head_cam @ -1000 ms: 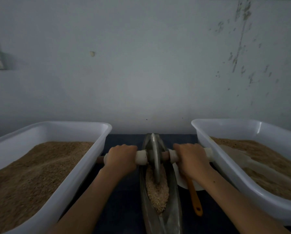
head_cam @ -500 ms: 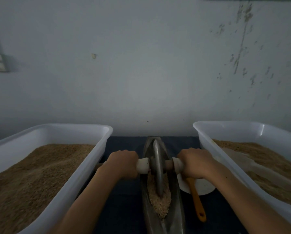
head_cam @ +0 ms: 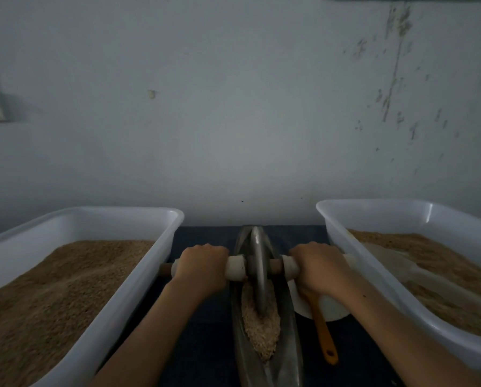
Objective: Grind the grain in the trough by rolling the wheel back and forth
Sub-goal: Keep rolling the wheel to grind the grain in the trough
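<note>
Grain (head_cam: 260, 328), pale and coarse, lies in a narrow boat-shaped grey metal trough (head_cam: 285, 356) on the dark table (head_cam: 208, 344), under an upright grey metal wheel (head_cam: 257, 272). Left hand (head_cam: 201, 270) and right hand (head_cam: 318, 268): fingers curled round the axle's white handles. White plastic tubs of brown grain flank it, left (head_cam: 138, 277) and right (head_cam: 353, 263).

No legible text, labels, brand marks, numbers or signs in this view. Checked surfaces: both white tubs, metal trough, wheel and its handle, orange-handled utensil, wall, wall fitting at far left. All blank, or too dim and blurred to resolve any characters. Dark marks on the wall at upper right are scuffs, not writing.
</note>
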